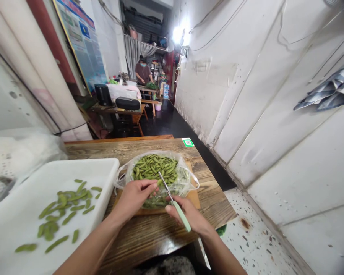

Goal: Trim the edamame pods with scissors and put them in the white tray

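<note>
A pair of scissors (pixel 181 216) with pale green handles is gripped in my right hand (pixel 187 214), blades pointing up and away toward the left hand. Between the thumb and fingers of my left hand (pixel 139 194) is a green soybean pod (pixel 159 182), close beside the blade tips. Both hands are over the near side of a clear plastic bag (pixel 186 179) heaped with green pods (pixel 154 166). A white tray (pixel 111 168) on the left has several loose pods (pixel 70 200) scattered on its bottom.
The bag rests on a board (pixel 195 198) on the wooden table (pixel 212 202). A QR code card (pixel 188 142) lies at the far edge. White plastic bags (pixel 23 152) stand behind the tray. Further back, a person (pixel 143 72) stands at another table with greens. A white wall (pixel 246 114) runs along the right.
</note>
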Tool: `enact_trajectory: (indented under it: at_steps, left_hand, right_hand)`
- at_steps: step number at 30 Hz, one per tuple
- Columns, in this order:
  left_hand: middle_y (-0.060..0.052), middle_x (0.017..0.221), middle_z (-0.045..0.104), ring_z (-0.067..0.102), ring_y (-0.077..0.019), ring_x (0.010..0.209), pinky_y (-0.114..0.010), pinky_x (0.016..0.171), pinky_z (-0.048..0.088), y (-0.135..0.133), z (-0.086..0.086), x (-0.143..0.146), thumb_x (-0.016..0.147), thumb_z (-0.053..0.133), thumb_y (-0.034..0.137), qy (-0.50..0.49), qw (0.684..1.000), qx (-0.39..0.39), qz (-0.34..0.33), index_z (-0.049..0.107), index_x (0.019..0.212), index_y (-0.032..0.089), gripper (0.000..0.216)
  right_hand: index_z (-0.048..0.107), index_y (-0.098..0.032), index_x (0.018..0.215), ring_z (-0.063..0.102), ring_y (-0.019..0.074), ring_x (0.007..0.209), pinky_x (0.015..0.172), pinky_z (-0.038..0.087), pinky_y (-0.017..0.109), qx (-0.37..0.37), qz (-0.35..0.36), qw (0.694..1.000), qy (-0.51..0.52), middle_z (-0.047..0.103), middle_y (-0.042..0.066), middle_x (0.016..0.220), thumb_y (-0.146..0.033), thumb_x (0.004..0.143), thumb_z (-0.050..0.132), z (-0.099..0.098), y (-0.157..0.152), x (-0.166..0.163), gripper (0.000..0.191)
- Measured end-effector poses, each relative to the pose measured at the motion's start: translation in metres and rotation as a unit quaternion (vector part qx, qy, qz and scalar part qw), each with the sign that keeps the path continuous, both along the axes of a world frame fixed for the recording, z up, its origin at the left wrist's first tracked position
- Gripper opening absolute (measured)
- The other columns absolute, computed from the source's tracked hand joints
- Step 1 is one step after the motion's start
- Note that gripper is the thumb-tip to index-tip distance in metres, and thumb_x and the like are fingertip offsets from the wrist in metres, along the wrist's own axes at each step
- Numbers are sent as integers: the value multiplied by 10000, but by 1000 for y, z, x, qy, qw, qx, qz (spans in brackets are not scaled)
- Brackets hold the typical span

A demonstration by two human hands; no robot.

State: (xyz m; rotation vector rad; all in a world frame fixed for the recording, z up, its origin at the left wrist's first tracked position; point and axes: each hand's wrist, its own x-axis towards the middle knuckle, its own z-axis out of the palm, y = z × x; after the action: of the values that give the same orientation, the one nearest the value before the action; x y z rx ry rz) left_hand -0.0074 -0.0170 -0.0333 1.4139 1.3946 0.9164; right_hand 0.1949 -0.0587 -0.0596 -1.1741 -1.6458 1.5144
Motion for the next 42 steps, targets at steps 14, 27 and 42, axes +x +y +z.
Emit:
enact_trajectory:
  at_steps: [14, 27, 42]
  left_hand:
    - [-11, 663, 714, 630, -163, 627, -276, 638, 494, -2, 0, 4, 578, 759, 324, -166, 978, -126, -15, 699, 878, 171, 343]
    - [-1, 689, 676, 649, -106, 633, -198, 632, 541, 1, 9, 2, 596, 798, 140, -342, 922, -92, 158, 682, 713, 139, 165]
    - [-29, 695, 708, 676, -105, 682, -197, 716, 564, -16, 5, 21, 708, 725, 109, -357, 916, -119, 141, 657, 681, 118, 73]
  right_hand:
    - [622, -146, 903, 407, 70, 415, 431, 305, 197, -23, -11, 1000, 1, 497, -54, 522, -528, 743, 687, -5, 4, -2, 420]
    - [538, -151, 1125, 461, 74, 495, 452, 392, 194, -35, 2, 998, 48, 538, -17, 682, -641, 787, 564, -3, -2, -4, 595]
    - [537, -155, 1051, 427, 62, 464, 416, 345, 178, -39, 25, 998, 41, 510, -31, 642, -674, 795, 519, 1, -3, -8, 579]
